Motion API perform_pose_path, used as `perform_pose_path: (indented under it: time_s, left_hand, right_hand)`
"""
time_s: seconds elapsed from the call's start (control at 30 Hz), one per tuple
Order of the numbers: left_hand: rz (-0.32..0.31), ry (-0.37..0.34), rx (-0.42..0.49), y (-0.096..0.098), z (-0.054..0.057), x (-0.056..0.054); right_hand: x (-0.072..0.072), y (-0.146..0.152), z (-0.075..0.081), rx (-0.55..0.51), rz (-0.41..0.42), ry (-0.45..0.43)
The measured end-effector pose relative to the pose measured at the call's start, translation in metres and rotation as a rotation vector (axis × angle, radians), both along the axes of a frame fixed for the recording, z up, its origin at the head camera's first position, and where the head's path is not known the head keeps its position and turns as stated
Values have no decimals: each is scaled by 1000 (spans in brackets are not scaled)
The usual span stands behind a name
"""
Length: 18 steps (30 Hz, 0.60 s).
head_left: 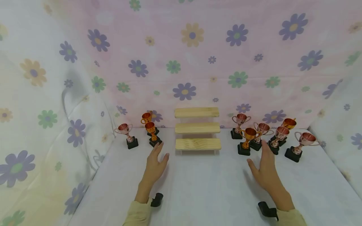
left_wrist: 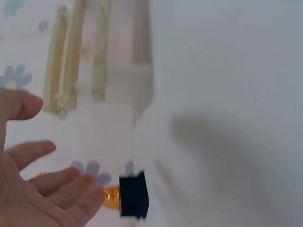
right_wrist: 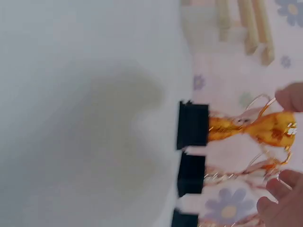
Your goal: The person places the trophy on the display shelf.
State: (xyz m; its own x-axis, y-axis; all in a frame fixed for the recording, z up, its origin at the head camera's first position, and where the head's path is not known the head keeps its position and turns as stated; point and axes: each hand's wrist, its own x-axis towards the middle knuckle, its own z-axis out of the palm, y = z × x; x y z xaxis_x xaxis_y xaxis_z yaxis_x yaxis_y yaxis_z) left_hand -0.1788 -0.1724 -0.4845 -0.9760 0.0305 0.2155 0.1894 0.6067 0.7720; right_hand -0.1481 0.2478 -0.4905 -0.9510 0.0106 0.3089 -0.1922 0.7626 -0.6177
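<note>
I held my left hand (head_left: 154, 165) and right hand (head_left: 266, 169) spread near crowded trophies (head_left: 250, 134), probably best gripped one by one.

A: What are we looking at underneath it all?
B: A white table (head_left: 198, 182), and everything we see on it stands toward its far side.
A: What have we in the middle?
B: A wooden rack (head_left: 197, 144), its three slats (head_left: 197, 128) rising like steps.
A: And left of that?
B: We count three trophies on black bases (head_left: 132, 143): one pink trophy (head_left: 128, 135) outermost, then two gold trophies (head_left: 150, 128), the front one partly hiding the other.
A: To the right?
B: We count six: four pink trophies (head_left: 306, 139) and two gold cups (head_left: 249, 135), standing close together, several overlapping in our head view.
</note>
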Motion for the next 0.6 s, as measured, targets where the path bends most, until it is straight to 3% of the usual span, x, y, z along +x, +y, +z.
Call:
perform_pose_path:
  time_s: [0.13, 0.3, 0.43, 0.6]
  left_hand:
    - [34, -182, 359, 16, 3, -10]
    - [89, -396, 702, 30, -1, -27]
    - [128, -450, 848, 40, -7, -35]
    - [182, -408, 919, 51, -15, -39]
  right_hand:
    - [-13, -6, 12, -183, -32, 98]
    - [-32, -12, 18, -339, -64, 98]
    - [-43, -15, 16, -445, -111, 107]
    - [-52, -18, 10, -535, -164, 136]
